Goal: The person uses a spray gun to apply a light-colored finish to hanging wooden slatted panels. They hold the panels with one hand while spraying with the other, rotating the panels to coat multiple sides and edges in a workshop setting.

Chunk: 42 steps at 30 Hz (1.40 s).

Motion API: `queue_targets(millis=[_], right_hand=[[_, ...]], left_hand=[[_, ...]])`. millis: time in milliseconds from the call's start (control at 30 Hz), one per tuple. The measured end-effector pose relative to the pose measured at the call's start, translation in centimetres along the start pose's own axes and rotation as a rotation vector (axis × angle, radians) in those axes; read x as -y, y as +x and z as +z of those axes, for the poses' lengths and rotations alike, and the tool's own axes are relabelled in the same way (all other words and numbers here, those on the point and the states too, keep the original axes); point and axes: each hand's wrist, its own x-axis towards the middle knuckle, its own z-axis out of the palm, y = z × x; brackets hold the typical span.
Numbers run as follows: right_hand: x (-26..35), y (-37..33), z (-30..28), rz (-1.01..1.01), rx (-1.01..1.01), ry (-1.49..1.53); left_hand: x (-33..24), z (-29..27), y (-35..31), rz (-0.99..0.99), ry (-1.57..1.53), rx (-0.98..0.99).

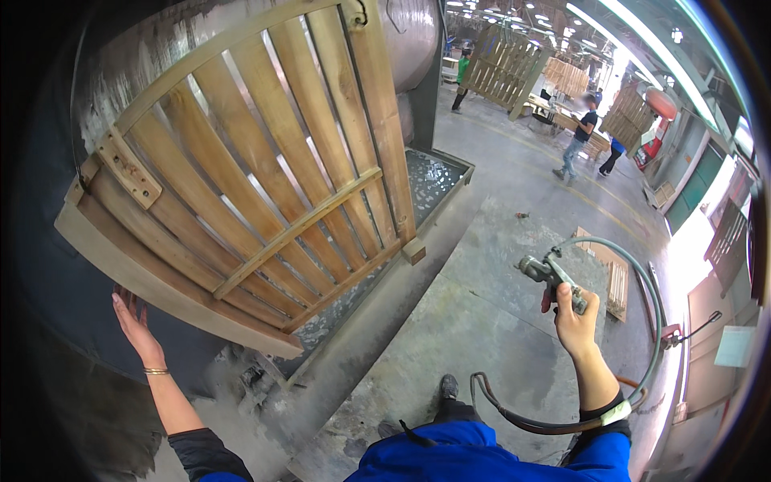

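Observation:
A large slatted wooden panel (241, 169) hangs tilted on wire hooks at the left, with a wide pale board (177, 289) along its near edge. My left hand (140, 328) is open beside that board, fingers stretched upward. The fingertips reach its lower edge, but I cannot tell whether they press on it. In my right hand (577, 318) is a metal spray gun (548, 273), held well to the right of the panel with its nozzle end toward the left. A grey-green hose (642, 277) loops from the gun down around my right forearm.
Below the panel runs a metal trough (462, 173) holding speckled liquid. A large rounded metal surface (405, 48) stands behind the panel. Flat wooden pieces (617, 289) lean at the right. Farther back, a person in dark clothing (580, 136) walks near other hanging slatted panels (506, 68).

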Motion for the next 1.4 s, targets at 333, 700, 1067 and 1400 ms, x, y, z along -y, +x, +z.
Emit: queue_targets(millis=[333, 700, 1067, 1400], right_hand=[[-5.6, -0.3, -0.5, 0.212, 0.016, 0.163], [-0.5, 6.8, -3.3, -0.202, -0.073, 0.36], [8.8, 14.9, -3.3, -0.562, -0.094, 0.52], [8.0, 14.0, -2.2, -0.488, -0.024, 0.336]], left_hand=[[-4.7, 5.2, 2.8, 0.065, -0.24, -0.107], [-3.7, 4.5, 4.0, 0.138, 0.145, -0.281], [-4.6, 5.4, 2.5, 0.11, 0.187, -0.332], [-3.1, 4.4, 3.3, 0.116, 0.14, -0.28]])
